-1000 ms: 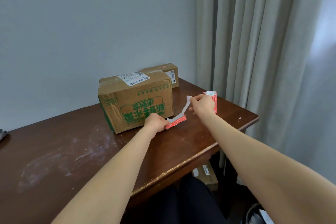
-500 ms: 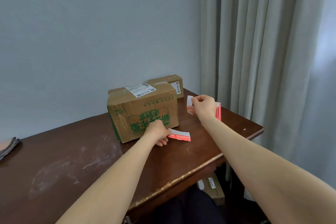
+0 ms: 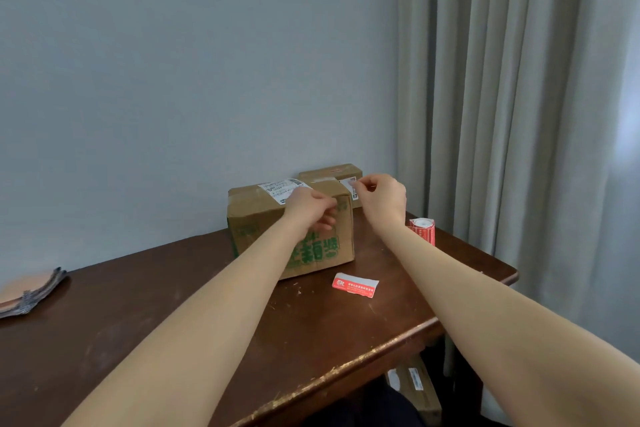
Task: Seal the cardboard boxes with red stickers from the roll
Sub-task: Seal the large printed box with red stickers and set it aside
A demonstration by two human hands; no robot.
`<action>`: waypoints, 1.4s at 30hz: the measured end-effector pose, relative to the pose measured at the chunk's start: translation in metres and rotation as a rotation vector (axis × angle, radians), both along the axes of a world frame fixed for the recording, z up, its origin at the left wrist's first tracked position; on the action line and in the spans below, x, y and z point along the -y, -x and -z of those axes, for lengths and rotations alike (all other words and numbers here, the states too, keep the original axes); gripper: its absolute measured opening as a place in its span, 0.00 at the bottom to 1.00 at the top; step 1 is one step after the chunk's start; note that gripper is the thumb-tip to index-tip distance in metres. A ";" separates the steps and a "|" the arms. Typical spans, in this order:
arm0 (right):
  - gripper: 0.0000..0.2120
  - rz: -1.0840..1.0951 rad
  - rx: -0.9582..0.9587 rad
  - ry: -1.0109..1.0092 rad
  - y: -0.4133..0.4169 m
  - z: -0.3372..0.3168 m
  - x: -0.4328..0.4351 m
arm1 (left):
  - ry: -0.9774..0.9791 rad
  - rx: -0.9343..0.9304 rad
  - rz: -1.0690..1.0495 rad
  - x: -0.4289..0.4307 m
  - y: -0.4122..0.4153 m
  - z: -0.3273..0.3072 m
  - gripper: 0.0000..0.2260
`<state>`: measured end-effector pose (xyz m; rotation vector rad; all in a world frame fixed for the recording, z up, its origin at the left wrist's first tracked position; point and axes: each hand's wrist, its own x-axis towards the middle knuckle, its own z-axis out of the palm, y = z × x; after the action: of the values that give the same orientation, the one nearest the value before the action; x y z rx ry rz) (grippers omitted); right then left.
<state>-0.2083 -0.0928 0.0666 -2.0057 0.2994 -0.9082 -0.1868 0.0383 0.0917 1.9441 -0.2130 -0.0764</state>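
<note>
A large cardboard box (image 3: pixel 256 218) with green print and a white shipping label stands on the dark wooden table (image 3: pixel 173 305). A smaller cardboard box (image 3: pixel 329 173) sits behind it. My left hand (image 3: pixel 310 210) rests with curled fingers on the big box's top front edge. Over the box's right top corner, my right hand (image 3: pixel 382 198) has thumb and forefinger pinched on a small white paper strip that barely shows. The red sticker roll (image 3: pixel 422 230) stands upright to the right of my right wrist. A torn-off red sticker piece (image 3: pixel 355 284) lies flat in front of the box.
A folded stack of cloth (image 3: pixel 31 291) lies at the table's left edge. Grey curtains (image 3: pixel 519 114) hang right behind the table's right corner. Another cardboard box (image 3: pixel 415 388) sits on the floor under the table. The table's front edge runs diagonally just before me.
My left hand let go of the red sticker piece, which now lies on the table. Both hands rose to the big box's top; my right hand moved away from the roll.
</note>
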 end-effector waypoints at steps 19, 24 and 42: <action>0.10 -0.061 0.092 0.350 -0.023 -0.028 -0.013 | 0.193 -0.145 -0.042 0.004 -0.018 -0.058 0.07; 0.10 -0.055 0.085 0.393 -0.030 -0.031 -0.009 | 0.187 -0.152 -0.047 0.008 -0.028 -0.061 0.05; 0.16 -0.045 -0.032 0.370 -0.055 -0.029 -0.004 | 0.121 -0.012 -0.122 0.010 -0.062 -0.054 0.07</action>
<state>-0.1536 -0.0887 0.0960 -2.3565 0.1073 -0.9575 -0.1244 0.0287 0.1458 1.8317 -0.0892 0.0053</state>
